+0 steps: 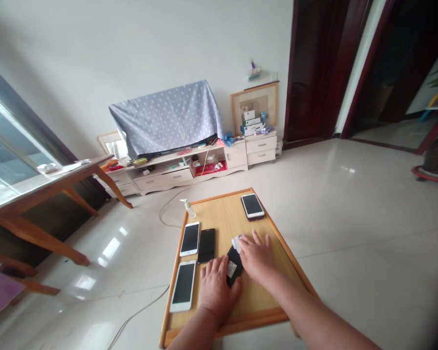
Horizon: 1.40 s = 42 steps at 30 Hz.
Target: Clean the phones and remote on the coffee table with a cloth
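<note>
A black phone (235, 258), with a pale label on the side facing up, lies slanted on the wooden table (226, 206). My left hand (218, 287) grips its lower part, fingers along the left edge and thumb at the bottom right. A crumpled white wipe or tissue (236, 242) is pinched under the fingers of my right hand (257, 256), pressed on the phone's upper end. Left of my hands lie a black phone face up (206, 246), a white phone (190, 238) and another white phone (183, 286) nearer me.
At the table's far right, a white-framed phone (252, 205) rests on a darker one. A small pump bottle (188, 208) stands at the far left corner. Raised wooden edging (284, 240) borders the table. Beyond it, a low white cabinet (164, 181) lines the wall; a cable (138, 311) crosses the floor.
</note>
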Available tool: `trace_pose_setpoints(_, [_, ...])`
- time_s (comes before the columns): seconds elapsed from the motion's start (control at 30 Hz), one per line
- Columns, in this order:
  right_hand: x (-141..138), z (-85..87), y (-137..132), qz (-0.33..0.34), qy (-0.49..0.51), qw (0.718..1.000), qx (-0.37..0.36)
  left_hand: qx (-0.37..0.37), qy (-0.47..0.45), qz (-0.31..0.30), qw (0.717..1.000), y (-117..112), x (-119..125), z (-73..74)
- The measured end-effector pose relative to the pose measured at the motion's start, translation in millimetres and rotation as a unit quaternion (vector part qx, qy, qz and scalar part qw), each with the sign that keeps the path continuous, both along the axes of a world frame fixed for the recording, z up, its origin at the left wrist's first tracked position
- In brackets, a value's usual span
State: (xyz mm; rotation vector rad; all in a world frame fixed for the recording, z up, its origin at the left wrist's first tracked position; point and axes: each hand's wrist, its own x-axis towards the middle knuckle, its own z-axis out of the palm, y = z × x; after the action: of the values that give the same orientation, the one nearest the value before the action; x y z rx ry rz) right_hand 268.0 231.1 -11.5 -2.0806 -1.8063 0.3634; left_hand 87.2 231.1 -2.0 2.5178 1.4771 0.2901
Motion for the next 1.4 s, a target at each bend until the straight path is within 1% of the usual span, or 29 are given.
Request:
trace_pose_setpoints(0.1, [3,-3.1,-5,0.003,-0.007,1.000,0.012,0.001,-0.001,0.004,1.000,-2,0,0.7])
trace_pose_setpoints(0.2, [0,-4.1,-16,0.013,-0.009,1.000,0.025,0.006,-0.004,0.010,1.000,-4,0,1.4])
trace_pose_setpoints(0.3, [0,-1.8,-27,0.025,-0.006,0.999,0.026,0.005,-0.003,0.010,1.000,-6,1,2.0])
trace_pose_setpoints(0.4, [5,3.8,-35,0.037,-0.005,0.999,0.030,0.009,0.000,0.015,1.000,-8,2,1.9])
trace_pose_setpoints(0.47, [13,8.1,-37,0.028,-0.008,0.999,0.032,0.014,0.002,0.016,1.000,-10,3,1.1])
trace_pose_setpoints(0.53, [18,11.4,-39,0.005,-0.012,0.999,0.030,0.021,0.005,0.014,1.000,-13,3,0.3])
trace_pose_setpoints(0.6, [19,12.2,-43,-0.008,-0.015,0.999,0.030,0.029,0.010,0.014,0.999,-15,4,0.1])
trace_pose_setpoints(0.67, [14,10.7,-50,0.007,-0.011,0.999,0.036,0.035,0.014,0.014,0.999,-17,5,1.0])
trace_pose_setpoints(0.77, [4,8.7,-61,0.066,0.012,0.997,0.045,0.034,0.017,0.010,0.999,-20,7,3.6])
trace_pose_setpoints(0.83, [4,11.0,-65,0.089,0.028,0.995,0.041,0.032,0.019,0.009,0.999,-22,9,4.9])
trace_pose_setpoints(0.87, [7,13.3,-65,0.087,0.032,0.995,0.037,0.033,0.021,0.010,0.999,-22,10,5.2])
trace_pose_setpoints(0.97, [18,21.0,-62,0.044,0.025,0.998,0.024,0.040,0.028,0.009,0.999,-23,12,4.7])
trace_pose_setpoints(1.03, [21,23.5,-60,0.029,0.015,0.999,0.017,0.042,0.032,0.006,0.999,-24,13,3.9])
trace_pose_setpoints(1.1, [18,22.6,-63,0.047,0.015,0.999,0.015,0.042,0.035,0.007,0.998,-24,13,3.1])
trace_pose_setpoints(1.2, [8,18.2,-68,0.108,0.027,0.994,0.020,0.044,0.031,0.010,0.998,-23,13,2.0])
trace_pose_setpoints(1.23, [7,17.1,-69,0.118,0.029,0.992,0.019,0.046,0.029,0.009,0.998,-23,12,1.7])
trace_pose_setpoints(1.3, [9,16.8,-68,0.099,0.025,0.995,0.012,0.048,0.027,0.006,0.998,-23,11,1.3])
trace_pose_setpoints(1.4, [17,19.8,-62,0.028,0.010,1.000,0.009,0.051,0.023,0.005,0.998,-24,8,1.2])
